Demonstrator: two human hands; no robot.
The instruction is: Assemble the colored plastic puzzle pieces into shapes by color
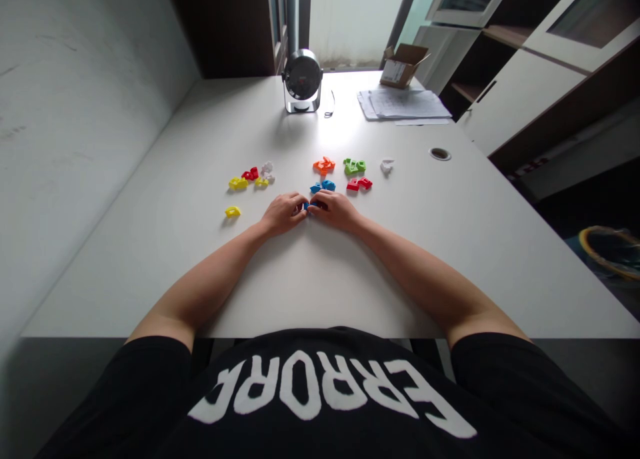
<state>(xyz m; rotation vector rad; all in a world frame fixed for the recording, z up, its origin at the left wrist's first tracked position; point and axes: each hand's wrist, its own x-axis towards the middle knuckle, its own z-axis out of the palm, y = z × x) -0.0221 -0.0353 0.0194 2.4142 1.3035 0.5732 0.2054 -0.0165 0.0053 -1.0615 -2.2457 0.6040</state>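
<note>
Watching from my remote feed here: the left hand [283,213] and right hand [337,210] are together on the worktop [425,245], fingers [316,207] curled in and pressed close, pinching a small blue plastic piece [306,207] that's mostly hidden between them. Just past the fingertips sit more blue pieces [322,186]. Off to the left there's a lone yellow piece [232,211], then a mixed bunch of yellow, red and white pieces [250,177]. On the right, a red piece [359,183], an orange piece [324,166], a green piece [354,166] and a white piece [386,166] lie apart. As far as I can tell, nothing's in a finished stack, and everything's loose except the piece in hand. Way back are a round metal desk fan [302,79], papers [403,104] and a cardboard box [401,65].
</note>
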